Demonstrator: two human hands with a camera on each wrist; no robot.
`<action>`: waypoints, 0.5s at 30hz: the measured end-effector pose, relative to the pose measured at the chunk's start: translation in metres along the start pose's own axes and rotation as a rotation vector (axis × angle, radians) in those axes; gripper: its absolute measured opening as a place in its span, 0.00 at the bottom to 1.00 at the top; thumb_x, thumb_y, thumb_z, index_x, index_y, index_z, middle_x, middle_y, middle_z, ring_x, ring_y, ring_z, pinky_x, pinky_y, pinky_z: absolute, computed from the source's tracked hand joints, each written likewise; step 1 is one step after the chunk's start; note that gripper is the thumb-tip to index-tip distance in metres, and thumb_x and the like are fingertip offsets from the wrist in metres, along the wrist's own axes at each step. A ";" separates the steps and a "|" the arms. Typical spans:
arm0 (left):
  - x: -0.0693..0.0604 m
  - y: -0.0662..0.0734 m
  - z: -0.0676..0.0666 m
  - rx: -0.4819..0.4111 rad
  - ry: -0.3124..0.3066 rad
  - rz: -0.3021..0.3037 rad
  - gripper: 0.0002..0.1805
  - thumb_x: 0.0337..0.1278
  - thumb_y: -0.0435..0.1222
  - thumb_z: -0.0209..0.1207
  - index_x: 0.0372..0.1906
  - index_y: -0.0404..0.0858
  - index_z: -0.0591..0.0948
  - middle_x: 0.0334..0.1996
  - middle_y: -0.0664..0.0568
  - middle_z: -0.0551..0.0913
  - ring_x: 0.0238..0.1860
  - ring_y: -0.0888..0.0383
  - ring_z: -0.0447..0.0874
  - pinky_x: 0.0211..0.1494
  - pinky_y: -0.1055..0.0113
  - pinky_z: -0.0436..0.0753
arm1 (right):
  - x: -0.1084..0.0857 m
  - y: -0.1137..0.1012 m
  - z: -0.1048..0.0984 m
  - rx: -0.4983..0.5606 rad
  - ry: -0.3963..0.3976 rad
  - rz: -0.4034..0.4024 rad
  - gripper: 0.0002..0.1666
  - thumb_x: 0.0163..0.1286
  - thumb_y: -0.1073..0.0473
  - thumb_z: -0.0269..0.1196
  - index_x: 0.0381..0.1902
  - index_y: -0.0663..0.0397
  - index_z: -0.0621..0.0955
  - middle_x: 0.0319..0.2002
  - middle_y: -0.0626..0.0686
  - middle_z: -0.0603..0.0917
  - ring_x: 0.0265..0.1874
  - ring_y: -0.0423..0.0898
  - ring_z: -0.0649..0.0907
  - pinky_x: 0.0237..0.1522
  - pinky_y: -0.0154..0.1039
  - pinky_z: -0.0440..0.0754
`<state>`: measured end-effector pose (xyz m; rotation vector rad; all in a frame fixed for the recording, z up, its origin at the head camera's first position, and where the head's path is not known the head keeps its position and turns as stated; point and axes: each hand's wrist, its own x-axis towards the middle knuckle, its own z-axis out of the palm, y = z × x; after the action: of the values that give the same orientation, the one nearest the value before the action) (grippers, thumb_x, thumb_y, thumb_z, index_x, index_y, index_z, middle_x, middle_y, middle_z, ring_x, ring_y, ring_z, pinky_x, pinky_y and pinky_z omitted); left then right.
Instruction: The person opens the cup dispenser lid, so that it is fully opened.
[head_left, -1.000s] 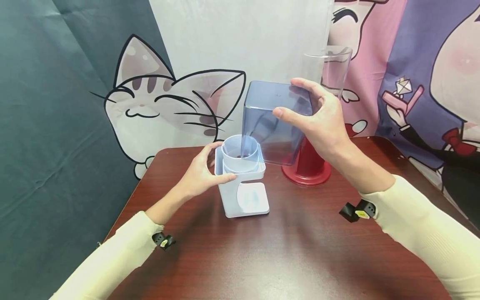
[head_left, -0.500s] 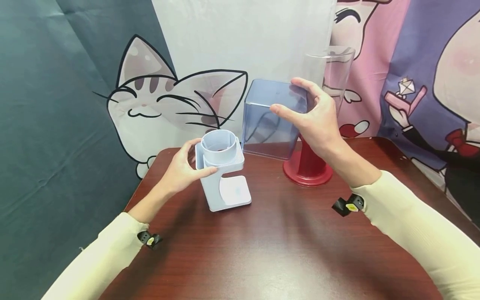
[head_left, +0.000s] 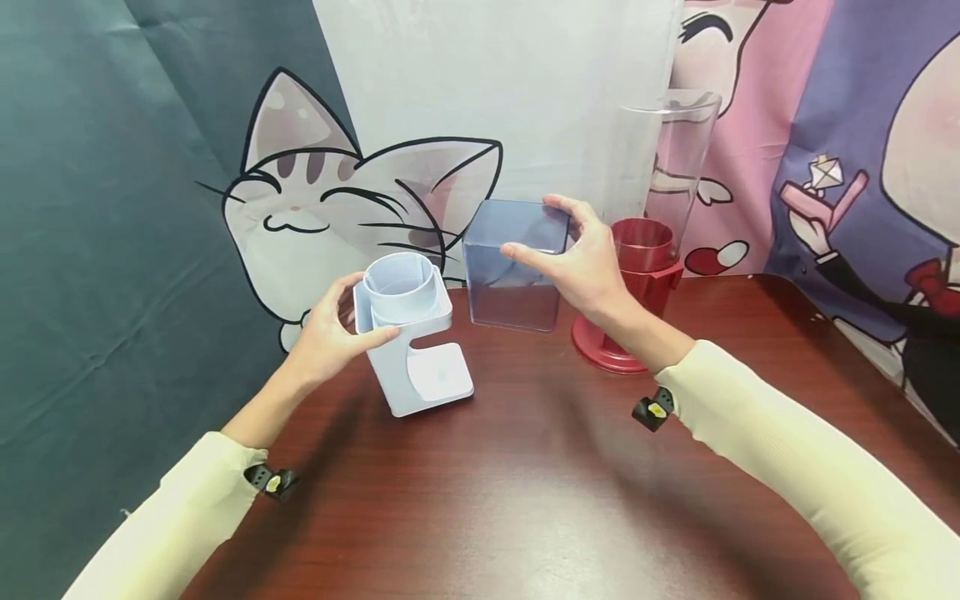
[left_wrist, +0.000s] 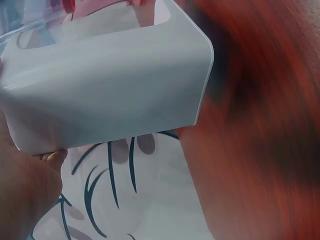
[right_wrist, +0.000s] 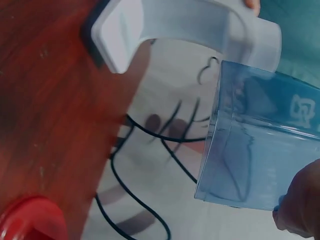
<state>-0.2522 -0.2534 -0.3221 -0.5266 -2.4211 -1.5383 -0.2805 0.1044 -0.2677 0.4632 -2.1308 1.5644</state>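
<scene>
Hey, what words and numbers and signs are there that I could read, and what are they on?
None can be read.
Pale mark on the blue see-through box: too blurred; I can't tell if it's writing.
Yellow patches on the black wrist devices: too small to read.
White holder and red stand: no writing shows.
</scene>
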 end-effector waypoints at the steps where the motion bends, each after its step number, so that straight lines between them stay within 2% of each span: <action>1: -0.001 -0.001 -0.002 -0.004 0.004 -0.002 0.47 0.54 0.28 0.77 0.77 0.31 0.64 0.67 0.41 0.76 0.63 0.56 0.78 0.66 0.75 0.76 | -0.001 0.002 0.004 -0.018 -0.007 0.005 0.49 0.56 0.46 0.84 0.72 0.52 0.77 0.67 0.52 0.78 0.63 0.46 0.78 0.67 0.42 0.77; 7: -0.011 -0.002 -0.011 0.007 0.023 -0.009 0.47 0.54 0.28 0.77 0.77 0.31 0.64 0.67 0.41 0.77 0.62 0.58 0.78 0.65 0.77 0.76 | -0.002 0.016 0.026 -0.066 -0.023 0.007 0.51 0.55 0.41 0.83 0.72 0.51 0.77 0.68 0.52 0.78 0.63 0.48 0.77 0.63 0.46 0.79; 15: -0.024 -0.003 -0.019 0.058 0.023 0.005 0.46 0.55 0.27 0.76 0.76 0.31 0.65 0.67 0.40 0.78 0.60 0.61 0.80 0.63 0.78 0.77 | 0.003 0.033 0.052 -0.075 -0.007 -0.015 0.52 0.53 0.41 0.84 0.71 0.55 0.78 0.64 0.54 0.79 0.61 0.49 0.78 0.63 0.46 0.76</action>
<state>-0.2321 -0.2762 -0.3251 -0.5005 -2.4369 -1.4595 -0.3084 0.0643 -0.3061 0.4591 -2.1782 1.4707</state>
